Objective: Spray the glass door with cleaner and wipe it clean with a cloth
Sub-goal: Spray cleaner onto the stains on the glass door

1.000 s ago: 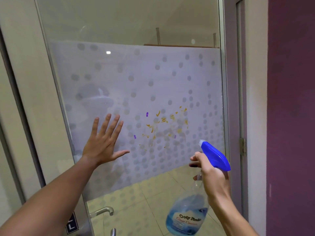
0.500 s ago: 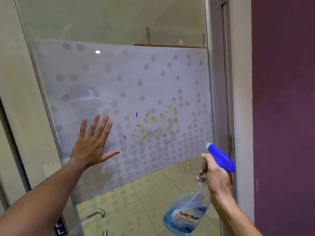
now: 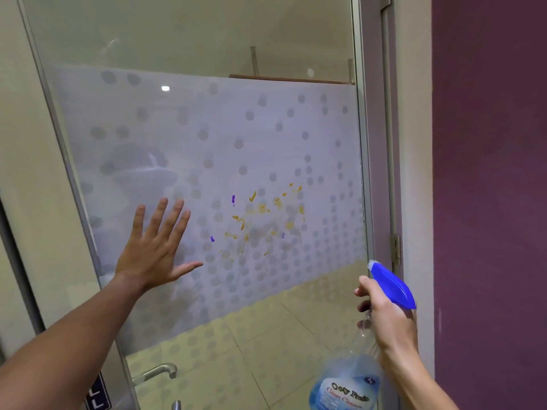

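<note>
Blue trigger head on the spray bottle point(image 3: 387, 288) is closest to the camera, down at the lower right, with the right hand point(image 3: 387, 318) wrapped around the neck and fingers curled in at the trigger. Nozzle is aimed up and left at the glass, and the clear body with blue liquid and a label hangs below the wrist. Over on the left, the left hand point(image 3: 157, 247) is flat with fingers spread straight and thumb out, palm toward the glass door point(image 3: 207, 137), holding nothing; looks like it's on the pane but I can't tell for sure. The door has a frosted band with grey dots across the middle. Between the two hands, a bit higher up, there's a scatter of yellow-orange smears point(image 3: 266, 214) plus a few small purple marks point(image 3: 233, 199). A metal door handle point(image 3: 157, 372) sits low on the door. Tiled floor point(image 3: 266, 350) shows through the clear lower part, and a purple wall point(image 3: 488, 173) runs down the right.
</note>
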Demonstrator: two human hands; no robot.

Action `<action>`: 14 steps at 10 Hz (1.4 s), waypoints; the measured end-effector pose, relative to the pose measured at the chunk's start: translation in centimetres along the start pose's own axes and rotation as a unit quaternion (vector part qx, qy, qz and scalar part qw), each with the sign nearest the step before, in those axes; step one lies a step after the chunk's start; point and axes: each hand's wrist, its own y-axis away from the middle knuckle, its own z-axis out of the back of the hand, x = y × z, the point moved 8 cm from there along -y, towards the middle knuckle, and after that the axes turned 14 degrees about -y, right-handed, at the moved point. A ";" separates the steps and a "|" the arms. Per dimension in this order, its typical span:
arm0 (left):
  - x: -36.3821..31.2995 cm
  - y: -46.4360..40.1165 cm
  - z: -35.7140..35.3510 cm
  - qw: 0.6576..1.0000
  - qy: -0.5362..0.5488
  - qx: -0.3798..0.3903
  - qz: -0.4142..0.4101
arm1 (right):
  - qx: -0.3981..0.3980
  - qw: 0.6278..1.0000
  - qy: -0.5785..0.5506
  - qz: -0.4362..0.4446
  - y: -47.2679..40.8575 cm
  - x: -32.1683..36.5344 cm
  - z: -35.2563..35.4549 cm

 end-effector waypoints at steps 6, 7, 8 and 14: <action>0.0 0.0 -0.2 1.000 0.014 0.004 -0.002 | -0.001 0.998 0.043 -0.048 2.6 -2.6 1.3; -0.1 0.1 -0.1 1.000 0.027 0.011 -0.001 | -0.002 0.998 0.051 -0.037 3.9 -2.3 1.0; -0.2 -0.1 -0.2 0.998 0.050 0.026 -0.002 | 0.007 0.998 0.062 -0.011 4.7 -1.8 0.7; -3.3 5.7 4.7 0.980 0.101 0.167 0.048 | 0.079 0.996 0.040 -0.006 8.3 0.0 -2.6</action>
